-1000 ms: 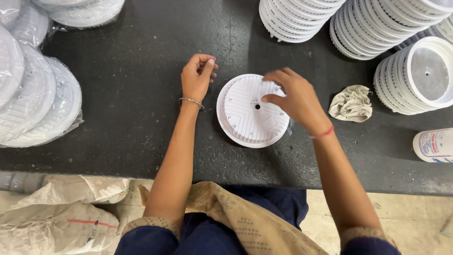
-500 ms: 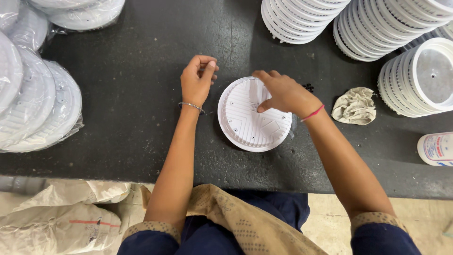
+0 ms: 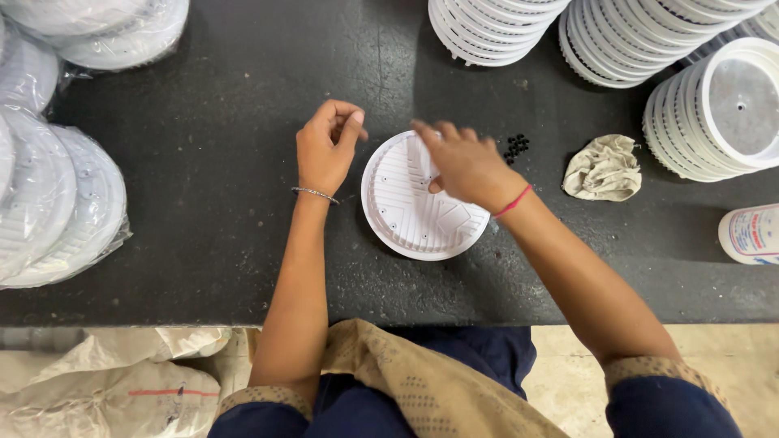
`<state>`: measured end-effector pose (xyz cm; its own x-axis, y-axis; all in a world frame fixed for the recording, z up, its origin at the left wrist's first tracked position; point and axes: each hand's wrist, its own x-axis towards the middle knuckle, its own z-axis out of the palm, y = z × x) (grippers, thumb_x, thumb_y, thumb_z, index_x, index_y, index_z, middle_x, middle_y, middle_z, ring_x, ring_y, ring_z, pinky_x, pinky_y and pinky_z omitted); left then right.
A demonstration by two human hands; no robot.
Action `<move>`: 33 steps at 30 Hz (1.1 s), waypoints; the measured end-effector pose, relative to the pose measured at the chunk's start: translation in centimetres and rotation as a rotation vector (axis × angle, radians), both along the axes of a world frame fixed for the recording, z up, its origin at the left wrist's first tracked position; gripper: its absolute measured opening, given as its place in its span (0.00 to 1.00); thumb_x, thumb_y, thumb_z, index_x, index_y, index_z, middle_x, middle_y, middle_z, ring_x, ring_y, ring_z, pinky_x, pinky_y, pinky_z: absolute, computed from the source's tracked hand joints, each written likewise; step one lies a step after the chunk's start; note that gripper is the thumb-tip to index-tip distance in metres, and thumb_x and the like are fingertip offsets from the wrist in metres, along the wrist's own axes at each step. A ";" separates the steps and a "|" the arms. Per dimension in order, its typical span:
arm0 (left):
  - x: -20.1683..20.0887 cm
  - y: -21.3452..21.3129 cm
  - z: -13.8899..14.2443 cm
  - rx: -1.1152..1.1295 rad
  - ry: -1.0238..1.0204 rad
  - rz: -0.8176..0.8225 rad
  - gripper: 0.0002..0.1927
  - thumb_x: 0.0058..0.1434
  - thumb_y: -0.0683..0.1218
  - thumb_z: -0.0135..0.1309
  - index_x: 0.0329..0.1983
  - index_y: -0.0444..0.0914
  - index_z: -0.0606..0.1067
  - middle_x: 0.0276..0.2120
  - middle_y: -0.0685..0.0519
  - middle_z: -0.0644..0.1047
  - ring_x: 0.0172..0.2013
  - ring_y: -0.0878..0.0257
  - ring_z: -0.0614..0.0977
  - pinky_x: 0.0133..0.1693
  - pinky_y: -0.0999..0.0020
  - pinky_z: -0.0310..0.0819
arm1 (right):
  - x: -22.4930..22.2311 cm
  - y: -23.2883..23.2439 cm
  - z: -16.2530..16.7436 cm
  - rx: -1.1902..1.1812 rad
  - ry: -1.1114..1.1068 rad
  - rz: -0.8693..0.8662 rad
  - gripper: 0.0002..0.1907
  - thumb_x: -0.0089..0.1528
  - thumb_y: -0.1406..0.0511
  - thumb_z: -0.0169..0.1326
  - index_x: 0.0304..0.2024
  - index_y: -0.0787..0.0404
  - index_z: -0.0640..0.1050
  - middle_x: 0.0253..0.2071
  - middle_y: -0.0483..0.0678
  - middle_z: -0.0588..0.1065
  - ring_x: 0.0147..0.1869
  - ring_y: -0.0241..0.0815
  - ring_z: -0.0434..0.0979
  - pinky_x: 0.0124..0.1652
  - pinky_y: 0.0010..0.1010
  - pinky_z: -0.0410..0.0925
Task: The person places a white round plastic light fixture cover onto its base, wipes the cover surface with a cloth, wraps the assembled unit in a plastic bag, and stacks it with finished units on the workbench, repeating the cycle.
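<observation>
A white round plastic disc [image 3: 406, 215] with ribbed grooves lies flat on the black table [image 3: 203, 162] in front of me. My right hand [image 3: 466, 166] lies over the disc's upper right part, fingers reaching to its far rim and gripping there. My left hand [image 3: 327, 150] hovers just left of the disc with its fingers curled together and the thumb against the fingertips; nothing shows inside it. A small heap of tiny black pieces [image 3: 516, 146] sits just right of my right hand.
Tilted stacks of white discs [image 3: 495, 24] [image 3: 633, 36] [image 3: 726, 109] line the back right. Bagged white discs [image 3: 49, 203] fill the left side. A crumpled rag [image 3: 602, 169] and a white bottle [image 3: 751, 234] lie at right. White sacks [image 3: 105, 381] sit below the table's front edge.
My right hand has slid from the disc's right side up and left to its far rim. The left hand has stayed beside the disc.
</observation>
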<state>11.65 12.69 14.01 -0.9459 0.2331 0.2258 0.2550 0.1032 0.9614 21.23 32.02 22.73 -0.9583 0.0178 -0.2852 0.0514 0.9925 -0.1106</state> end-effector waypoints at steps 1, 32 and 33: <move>0.3 -0.3 0.2 -0.030 0.000 -0.003 0.08 0.69 0.46 0.56 0.40 0.36 0.78 0.25 0.55 0.81 0.25 0.71 0.82 0.28 0.73 0.71 | 0.3 0.4 -0.2 0.015 0.045 -0.008 0.56 0.45 0.59 0.74 0.71 0.50 0.57 0.67 0.53 0.63 0.68 0.61 0.64 0.58 0.59 0.62; 0.6 -0.9 -3.0 0.024 0.084 -0.055 0.09 0.71 0.43 0.56 0.51 0.35 0.78 0.35 0.53 0.84 0.34 0.73 0.82 0.33 0.78 0.71 | 21.8 10.2 -11.6 -1.975 0.251 -0.858 0.19 0.71 0.64 0.49 0.61 0.67 0.73 0.54 0.50 0.78 0.55 0.40 0.79 0.56 0.35 0.72; 0.6 -0.7 -3.2 0.044 0.092 -0.070 0.09 0.71 0.43 0.56 0.50 0.35 0.78 0.36 0.53 0.84 0.35 0.73 0.83 0.35 0.78 0.72 | 21.9 10.4 -11.4 -2.009 0.282 -0.829 0.18 0.71 0.64 0.50 0.60 0.67 0.73 0.54 0.49 0.78 0.55 0.39 0.79 0.56 0.34 0.72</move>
<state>12.22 11.96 10.82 -0.9024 0.2855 0.3226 0.3476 0.0400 0.9368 43.10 42.42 11.36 -0.9006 0.2726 -0.3385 0.0866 -0.6506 -0.7544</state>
